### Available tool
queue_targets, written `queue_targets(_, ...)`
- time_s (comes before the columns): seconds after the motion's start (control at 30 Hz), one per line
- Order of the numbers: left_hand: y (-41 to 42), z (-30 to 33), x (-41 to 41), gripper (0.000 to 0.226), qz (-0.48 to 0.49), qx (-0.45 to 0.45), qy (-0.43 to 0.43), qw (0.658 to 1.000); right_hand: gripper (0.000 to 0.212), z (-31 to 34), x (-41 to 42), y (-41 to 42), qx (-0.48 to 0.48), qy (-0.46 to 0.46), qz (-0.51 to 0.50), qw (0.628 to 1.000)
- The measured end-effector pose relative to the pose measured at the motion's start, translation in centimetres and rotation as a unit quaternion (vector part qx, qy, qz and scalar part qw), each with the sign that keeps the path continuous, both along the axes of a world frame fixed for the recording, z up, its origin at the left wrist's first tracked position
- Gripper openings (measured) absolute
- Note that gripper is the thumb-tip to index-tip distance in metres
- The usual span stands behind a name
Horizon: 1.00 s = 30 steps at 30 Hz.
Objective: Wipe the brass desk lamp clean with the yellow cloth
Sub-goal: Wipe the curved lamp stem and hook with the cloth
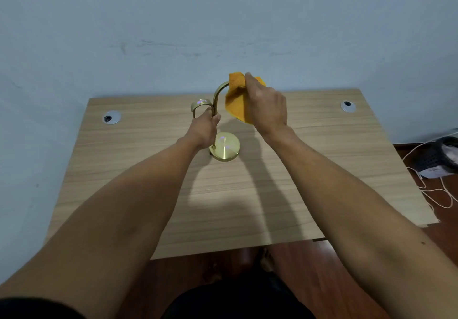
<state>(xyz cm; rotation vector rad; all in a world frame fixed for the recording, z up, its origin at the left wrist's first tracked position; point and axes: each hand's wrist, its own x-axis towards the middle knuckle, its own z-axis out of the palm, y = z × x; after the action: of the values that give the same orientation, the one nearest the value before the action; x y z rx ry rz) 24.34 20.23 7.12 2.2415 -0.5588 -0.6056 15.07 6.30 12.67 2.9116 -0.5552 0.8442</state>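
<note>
The brass desk lamp (225, 148) stands upright on the wooden desk (322, 160) near its middle, with a round base, a thin stem and a curved neck. My left hand (204, 129) is wrapped around the stem just below the small lamp head (201, 105). My right hand (266, 107) grips the yellow cloth (236, 103) and presses it against the top of the curved neck. The cloth hangs down and hides the right part of the neck.
Two round cable grommets sit in the desk, one at the left (111, 117) and one at the right (348, 106). A pale blue wall rises right behind the desk. On the floor to the right lie a dark basket (437, 156) and white cords (436, 192).
</note>
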Motion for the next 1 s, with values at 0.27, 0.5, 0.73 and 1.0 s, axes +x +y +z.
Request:
queue_targets(0.27, 0.3, -0.2, 0.1, 0.037, -0.01, 0.0, -0.01, 1.0, 0.029, -1.4, -3.9, 1.0, -0.017, -0.068, 0.125, 0.99)
queue_targets(0.5, 1.7, 0.0, -0.6, 0.041, 0.002, 0.004, 0.003, 1.0, 0.027, 0.1, -3.9, 1.4, 0.324, -0.247, 0.037, 0.913)
queue_targets(0.73, 5.9, -0.4, 0.4, 0.028, 0.126, -0.002, -0.029, 0.992, 0.02, 2.2, -0.6, 1.5, 0.445, -0.236, -0.14, 0.853)
queue_targets(1.0, 5.6, 0.2, 1.9, 0.021, 0.065, -0.147, -0.037, 0.986, 0.029, 2.2, 2.7, 4.0, 0.45, -0.206, -0.123, 0.86)
